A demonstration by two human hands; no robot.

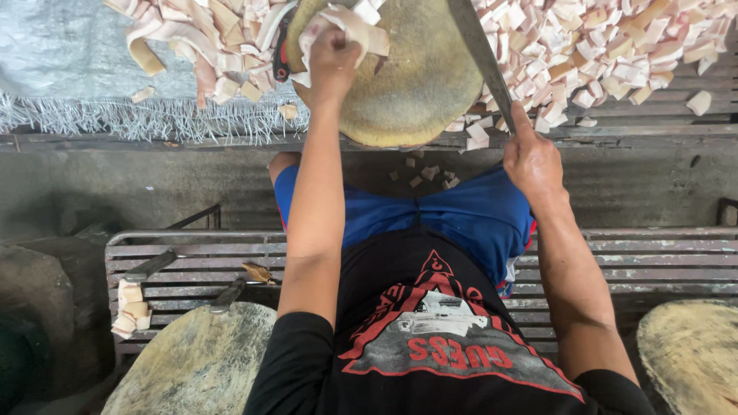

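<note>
Head view, looking straight down past a black printed shirt and blue shorts of the seated person. Left hand is closed around a pale, floppy strip of what looks like pork skin, pressing it onto the round wooden chopping block; the strip drapes over the knuckles and lies at the block's far left part. Right hand is clenched on the handle of a long cleaver, thumb laid along the handle; the blade runs up and away over the block's right edge, its tip out of frame. Right of the blade, a large heap of small cut pieces covers the slatted work surface, touching the block's right side. Left of the block, a pile of uncut strips rests partly on a grey woven sheet with a frayed fringe. A few cut bits lie on the ground between the knees. Near side: slatted wooden bench, with a small stack of cut pieces at its left end, a second knife just beside that stack, and two more round blocks, one lower left and one lower right.
</note>
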